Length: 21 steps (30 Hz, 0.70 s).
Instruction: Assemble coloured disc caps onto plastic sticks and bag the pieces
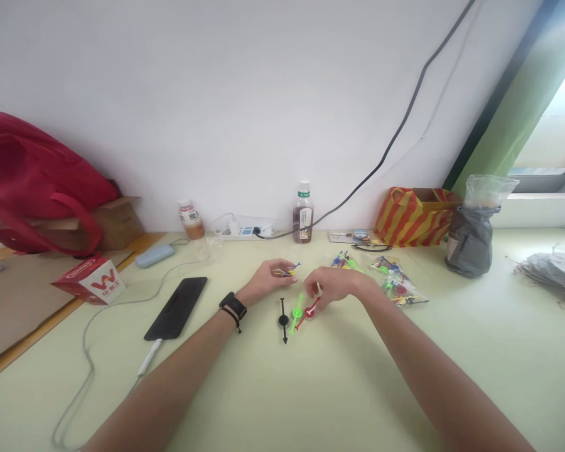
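Note:
My left hand is closed around small plastic spinner arrows, one blue and one yellow, which stick out at its fingertips. To its right, my right hand has its fingers curled at the upper end of a red spinner arrow; the fingertips are partly hidden. Beside the red one, a bright green spinner arrow lies slanted on the table. A black spinner arrow lies left of the green one, its point toward me. These arrows have round hubs at their middles.
Clear bags of coloured spinner parts lie beyond my right hand. A dark bottle and a power strip stand by the wall. At left are a phone on a cable and a red-white box. A striped bag stands right.

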Each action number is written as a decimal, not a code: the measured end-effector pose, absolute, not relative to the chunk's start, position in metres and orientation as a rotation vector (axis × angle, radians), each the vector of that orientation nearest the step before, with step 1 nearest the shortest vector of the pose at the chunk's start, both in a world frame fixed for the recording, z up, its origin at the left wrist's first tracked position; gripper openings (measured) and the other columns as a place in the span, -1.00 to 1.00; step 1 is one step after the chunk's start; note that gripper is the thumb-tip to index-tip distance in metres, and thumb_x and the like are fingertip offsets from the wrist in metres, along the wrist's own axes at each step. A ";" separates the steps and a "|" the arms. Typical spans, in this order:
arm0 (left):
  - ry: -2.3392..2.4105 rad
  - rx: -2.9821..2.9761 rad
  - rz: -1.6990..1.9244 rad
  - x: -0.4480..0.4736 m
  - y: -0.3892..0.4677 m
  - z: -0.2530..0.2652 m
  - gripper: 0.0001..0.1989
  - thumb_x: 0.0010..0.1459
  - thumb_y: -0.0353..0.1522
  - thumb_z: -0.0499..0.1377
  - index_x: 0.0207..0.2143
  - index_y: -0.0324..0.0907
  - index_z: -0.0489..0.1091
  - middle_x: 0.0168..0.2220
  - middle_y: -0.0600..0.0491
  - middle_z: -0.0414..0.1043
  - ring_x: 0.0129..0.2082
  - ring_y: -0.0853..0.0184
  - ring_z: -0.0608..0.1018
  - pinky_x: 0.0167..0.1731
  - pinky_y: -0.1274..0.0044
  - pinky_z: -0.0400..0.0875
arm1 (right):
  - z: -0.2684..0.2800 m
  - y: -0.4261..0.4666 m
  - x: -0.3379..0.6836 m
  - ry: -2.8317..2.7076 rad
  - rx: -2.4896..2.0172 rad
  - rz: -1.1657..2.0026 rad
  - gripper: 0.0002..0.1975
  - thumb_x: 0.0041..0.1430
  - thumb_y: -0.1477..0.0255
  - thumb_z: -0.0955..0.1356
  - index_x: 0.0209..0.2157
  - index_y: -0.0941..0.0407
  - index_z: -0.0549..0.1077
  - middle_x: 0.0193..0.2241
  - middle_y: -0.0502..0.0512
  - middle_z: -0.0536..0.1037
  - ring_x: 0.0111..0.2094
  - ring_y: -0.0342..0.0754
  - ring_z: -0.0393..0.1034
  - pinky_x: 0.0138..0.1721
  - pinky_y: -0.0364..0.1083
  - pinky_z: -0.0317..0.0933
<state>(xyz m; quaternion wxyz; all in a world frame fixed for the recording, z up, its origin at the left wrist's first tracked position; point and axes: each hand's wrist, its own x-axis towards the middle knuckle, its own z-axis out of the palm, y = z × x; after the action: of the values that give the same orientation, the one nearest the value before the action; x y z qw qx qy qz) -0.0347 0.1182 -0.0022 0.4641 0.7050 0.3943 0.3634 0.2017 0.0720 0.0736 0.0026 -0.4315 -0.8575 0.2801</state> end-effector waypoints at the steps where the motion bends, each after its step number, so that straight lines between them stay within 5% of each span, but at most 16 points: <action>1: 0.951 1.734 0.895 -0.034 0.118 -0.004 -0.49 -0.05 -0.15 0.50 -0.09 -0.22 0.56 -0.09 -0.09 0.58 -0.11 0.21 0.62 -0.01 0.36 0.53 | 0.073 0.072 0.199 -2.683 -1.342 0.920 -0.80 -0.10 0.36 0.58 -0.47 0.08 0.55 -0.41 -0.01 0.56 -0.48 -0.12 0.37 -0.54 -0.18 0.08; 12: 0.943 1.774 0.898 -0.029 0.113 -0.007 -0.41 -0.05 -0.16 0.49 0.01 -0.24 0.54 -0.16 -0.11 0.63 -0.10 0.14 0.65 0.01 0.32 0.52 | 0.091 0.072 0.212 -2.610 -1.247 0.866 -0.86 -0.04 0.63 0.39 -0.48 0.10 0.52 -0.47 0.00 0.60 -0.47 -0.10 0.44 -0.49 -0.17 0.17; 21: 0.962 1.776 0.927 -0.019 0.110 -0.013 -0.43 -0.09 -0.14 0.50 -0.06 -0.24 0.56 -0.20 -0.11 0.65 -0.18 0.13 0.66 -0.08 0.32 0.57 | 0.148 0.043 0.223 -1.941 -0.999 0.867 -0.84 0.25 0.37 0.36 -0.21 0.11 0.55 -0.33 0.10 0.65 -0.33 -0.02 0.58 -0.36 -0.12 0.38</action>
<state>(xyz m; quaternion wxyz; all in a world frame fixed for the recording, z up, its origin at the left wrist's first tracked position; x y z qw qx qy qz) -0.0195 0.1097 -0.0132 0.4436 0.7164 0.3878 0.3736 0.2233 0.0434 0.1480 0.3859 -0.3923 -0.7624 0.3404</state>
